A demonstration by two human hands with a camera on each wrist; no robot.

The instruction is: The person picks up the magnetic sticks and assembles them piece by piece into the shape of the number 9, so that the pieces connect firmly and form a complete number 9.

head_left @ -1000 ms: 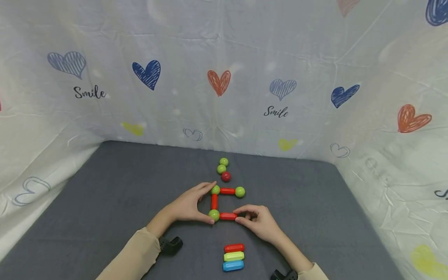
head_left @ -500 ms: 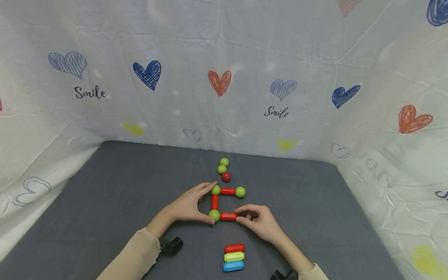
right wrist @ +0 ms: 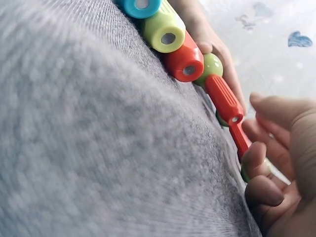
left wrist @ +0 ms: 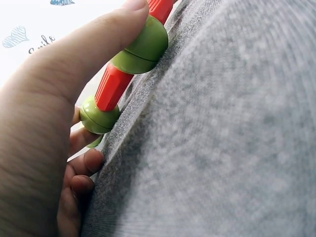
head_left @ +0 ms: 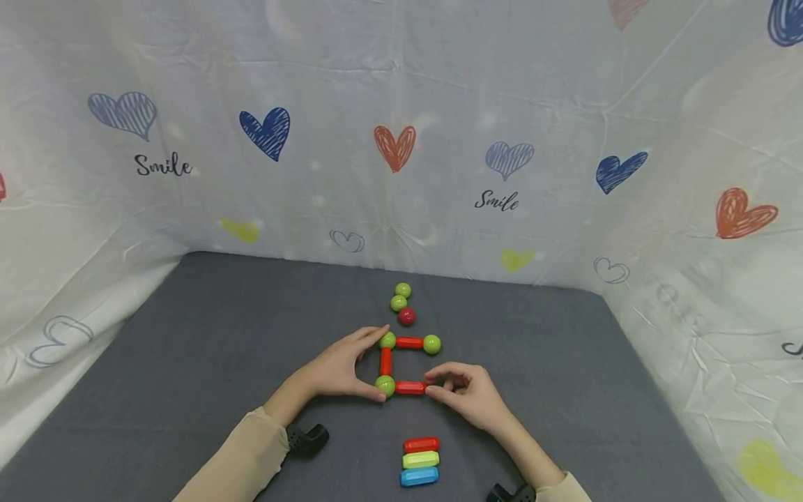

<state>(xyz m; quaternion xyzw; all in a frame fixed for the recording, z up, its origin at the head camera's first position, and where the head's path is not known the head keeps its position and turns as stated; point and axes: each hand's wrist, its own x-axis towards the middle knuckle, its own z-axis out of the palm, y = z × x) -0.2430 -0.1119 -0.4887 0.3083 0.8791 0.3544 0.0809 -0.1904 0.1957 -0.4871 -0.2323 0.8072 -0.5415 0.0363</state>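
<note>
Three red rods point(head_left: 385, 362) and three green balls were joined into a C-shaped frame point(head_left: 410, 343), laid flat on the grey desk point(head_left: 188, 390) with its gap facing right. Its left side was held by the left hand point(head_left: 339, 369): the far corner ball point(head_left: 387, 340) was touched by the index finger and the near corner ball point(head_left: 385, 385) by the thumb, the two being spread apart. The right hand point(head_left: 469, 394) was poised at the free end of the near rod point(head_left: 410, 388), thumb and index finger slightly parted and nothing gripped; whether the rod's tip was touched could not be told. The third ball point(head_left: 431, 344) was attached at the far rod's right end. Beyond the frame, two loose green balls point(head_left: 399, 303) and a red ball point(head_left: 406, 316) were grouped. Nearer, a loose red rod point(head_left: 422, 444), a yellow rod point(head_left: 421, 459) and a blue rod point(head_left: 419, 476) were laid side by side.
</note>
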